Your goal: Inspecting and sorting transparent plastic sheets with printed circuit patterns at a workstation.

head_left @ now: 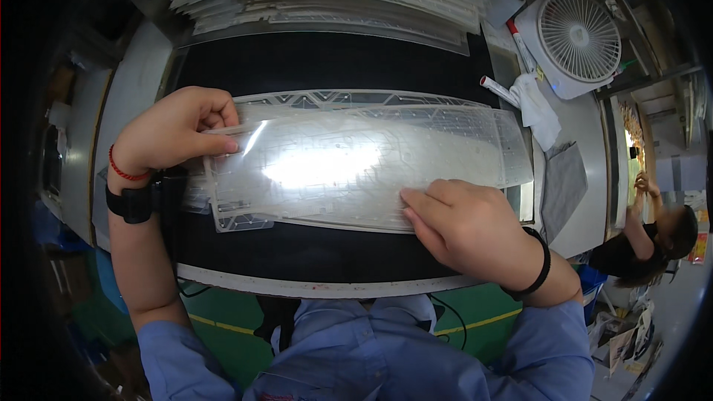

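Observation:
A shiny see-through plastic sheet (pixel 334 193) with fine printed lines spans the space between my hands, tilted so that it catches a bright glare. My left hand (pixel 182 128) pinches its upper left corner between thumb and curled fingers. At the lower right edge, my right hand (pixel 464 219) grips the sheet between thumb and fingers. Beneath lie more clear sheets (pixel 512 141) with trace patterns; their far edge and right end show past the upper sheet. How many lie below is hidden. All this is over a black mat (pixel 334 256).
A tall stack of clear sheets (pixel 334 4) lies at the back of the bench. On the right stand a white fan (pixel 575 37), a red-and-white marker (pixel 499 91), a white cloth (pixel 540 111) and a grey cloth (pixel 566 186). Another person (pixel 650 241) works farther right.

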A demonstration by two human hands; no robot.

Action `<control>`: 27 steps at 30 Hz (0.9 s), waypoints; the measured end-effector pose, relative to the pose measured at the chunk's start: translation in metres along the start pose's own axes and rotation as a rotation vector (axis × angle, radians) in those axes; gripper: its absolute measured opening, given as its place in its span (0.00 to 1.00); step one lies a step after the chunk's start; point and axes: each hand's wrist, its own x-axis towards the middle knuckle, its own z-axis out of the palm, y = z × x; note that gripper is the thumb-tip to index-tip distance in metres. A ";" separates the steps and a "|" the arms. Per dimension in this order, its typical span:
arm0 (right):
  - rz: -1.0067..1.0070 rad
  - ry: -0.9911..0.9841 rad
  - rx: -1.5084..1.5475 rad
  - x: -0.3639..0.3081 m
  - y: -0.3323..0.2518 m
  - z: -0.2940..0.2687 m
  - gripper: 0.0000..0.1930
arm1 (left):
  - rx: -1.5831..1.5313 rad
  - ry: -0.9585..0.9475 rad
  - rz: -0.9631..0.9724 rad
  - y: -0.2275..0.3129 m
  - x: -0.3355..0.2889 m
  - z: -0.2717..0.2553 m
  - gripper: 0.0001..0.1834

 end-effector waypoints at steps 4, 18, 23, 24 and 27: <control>-0.022 -0.015 0.005 0.000 0.002 -0.001 0.11 | 0.004 0.008 -0.010 0.000 0.000 0.000 0.08; -0.019 -0.026 -0.003 -0.002 0.002 -0.004 0.11 | -0.042 0.010 -0.013 -0.001 0.001 0.001 0.07; -0.010 -0.003 -0.002 -0.001 0.003 -0.003 0.11 | -0.046 0.009 -0.025 -0.001 0.000 0.001 0.07; -0.023 -0.038 -0.005 -0.001 0.003 -0.005 0.11 | -0.046 0.010 -0.024 -0.001 0.000 0.001 0.07; -0.023 -0.041 -0.005 -0.001 0.004 -0.002 0.11 | -0.045 -0.003 -0.021 -0.001 0.000 0.000 0.07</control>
